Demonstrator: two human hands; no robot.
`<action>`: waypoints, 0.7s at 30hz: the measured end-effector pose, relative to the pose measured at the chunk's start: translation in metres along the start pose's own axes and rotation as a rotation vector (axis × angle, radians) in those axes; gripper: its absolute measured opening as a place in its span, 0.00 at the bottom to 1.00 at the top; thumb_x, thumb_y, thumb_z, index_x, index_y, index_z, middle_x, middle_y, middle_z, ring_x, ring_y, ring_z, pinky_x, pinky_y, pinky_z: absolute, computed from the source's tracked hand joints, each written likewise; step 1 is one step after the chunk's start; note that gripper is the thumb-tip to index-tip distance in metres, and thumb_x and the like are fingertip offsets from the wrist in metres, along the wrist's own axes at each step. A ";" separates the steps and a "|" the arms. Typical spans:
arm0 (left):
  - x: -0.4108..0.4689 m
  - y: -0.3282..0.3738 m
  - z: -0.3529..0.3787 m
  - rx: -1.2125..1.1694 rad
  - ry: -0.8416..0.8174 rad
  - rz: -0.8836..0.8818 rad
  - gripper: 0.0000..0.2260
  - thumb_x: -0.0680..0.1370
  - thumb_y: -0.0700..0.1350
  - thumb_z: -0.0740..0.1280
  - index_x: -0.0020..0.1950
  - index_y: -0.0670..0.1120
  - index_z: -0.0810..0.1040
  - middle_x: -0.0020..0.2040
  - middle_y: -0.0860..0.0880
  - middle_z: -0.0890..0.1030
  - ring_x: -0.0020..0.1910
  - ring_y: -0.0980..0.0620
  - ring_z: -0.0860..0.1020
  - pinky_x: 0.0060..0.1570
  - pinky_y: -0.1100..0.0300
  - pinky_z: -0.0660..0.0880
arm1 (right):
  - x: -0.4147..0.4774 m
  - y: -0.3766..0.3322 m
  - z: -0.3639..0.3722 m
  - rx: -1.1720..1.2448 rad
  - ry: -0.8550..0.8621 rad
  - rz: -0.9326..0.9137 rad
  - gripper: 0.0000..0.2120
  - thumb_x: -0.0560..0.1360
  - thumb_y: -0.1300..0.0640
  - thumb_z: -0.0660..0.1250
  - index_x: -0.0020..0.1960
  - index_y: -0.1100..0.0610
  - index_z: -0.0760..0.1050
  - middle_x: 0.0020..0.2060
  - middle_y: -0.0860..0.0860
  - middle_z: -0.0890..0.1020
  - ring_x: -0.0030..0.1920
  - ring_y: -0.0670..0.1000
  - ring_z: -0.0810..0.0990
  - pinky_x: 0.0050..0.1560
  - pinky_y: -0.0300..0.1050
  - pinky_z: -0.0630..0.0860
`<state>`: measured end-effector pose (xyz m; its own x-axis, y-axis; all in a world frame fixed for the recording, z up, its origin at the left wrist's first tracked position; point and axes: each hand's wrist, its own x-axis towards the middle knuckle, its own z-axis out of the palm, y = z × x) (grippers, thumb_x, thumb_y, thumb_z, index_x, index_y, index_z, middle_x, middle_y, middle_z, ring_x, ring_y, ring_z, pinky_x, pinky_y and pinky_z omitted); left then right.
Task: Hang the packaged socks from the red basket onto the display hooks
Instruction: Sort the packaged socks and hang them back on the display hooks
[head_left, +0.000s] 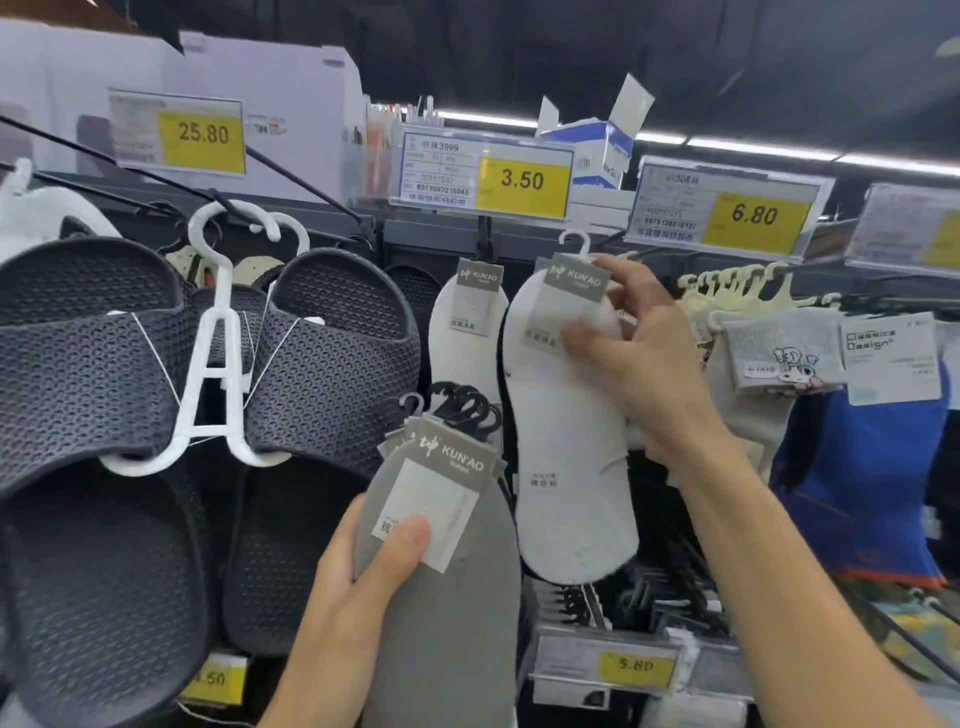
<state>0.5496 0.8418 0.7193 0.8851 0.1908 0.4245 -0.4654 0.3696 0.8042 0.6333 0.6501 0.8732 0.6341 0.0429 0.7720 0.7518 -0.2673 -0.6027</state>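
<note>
Head view: the black slippers (156, 389) fill the rack left of and below the 3.50 price tag (521, 180) and close off that side. Well below the tag, my left hand (363, 587) grips the grey sock packs (447, 613) with its thumb on the label, so I judge most of the job remains. Below the tag's right end, my right hand (644, 364) pinches a white sock pack (566, 483). I cannot tell whether its hanger has caught a hook. One hung pack (467, 338) sits directly under the tag. Cream hangers (727, 283) crowd the right. The red basket is out of view.

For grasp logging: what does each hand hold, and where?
Left hand grips the grey sock stack, thumb on its card label. Right hand pinches the white sock pack near its top.
</note>
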 end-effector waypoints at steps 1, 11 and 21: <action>0.001 0.001 0.002 0.005 -0.018 -0.001 0.17 0.55 0.63 0.76 0.44 0.66 0.85 0.45 0.56 0.88 0.41 0.58 0.86 0.33 0.70 0.78 | 0.004 0.002 0.006 -0.027 -0.011 -0.011 0.27 0.74 0.62 0.72 0.68 0.44 0.70 0.52 0.44 0.78 0.49 0.47 0.82 0.43 0.44 0.84; 0.005 -0.003 0.004 0.035 -0.111 -0.013 0.14 0.61 0.61 0.73 0.45 0.64 0.84 0.48 0.52 0.88 0.44 0.55 0.86 0.37 0.67 0.79 | 0.043 0.023 0.056 -0.078 -0.052 -0.081 0.27 0.76 0.62 0.70 0.71 0.46 0.68 0.48 0.38 0.77 0.45 0.34 0.79 0.46 0.37 0.79; 0.009 -0.010 0.000 0.067 -0.126 -0.004 0.15 0.64 0.61 0.74 0.49 0.61 0.84 0.50 0.49 0.87 0.49 0.51 0.86 0.42 0.64 0.80 | 0.047 0.039 0.067 -0.179 -0.115 -0.108 0.32 0.75 0.64 0.69 0.76 0.54 0.64 0.68 0.52 0.74 0.67 0.51 0.74 0.69 0.57 0.71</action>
<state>0.5622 0.8396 0.7151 0.8813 0.0722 0.4669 -0.4650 0.3076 0.8302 0.7047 0.7063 0.8728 0.5760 0.1875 0.7956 0.7789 -0.4211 -0.4647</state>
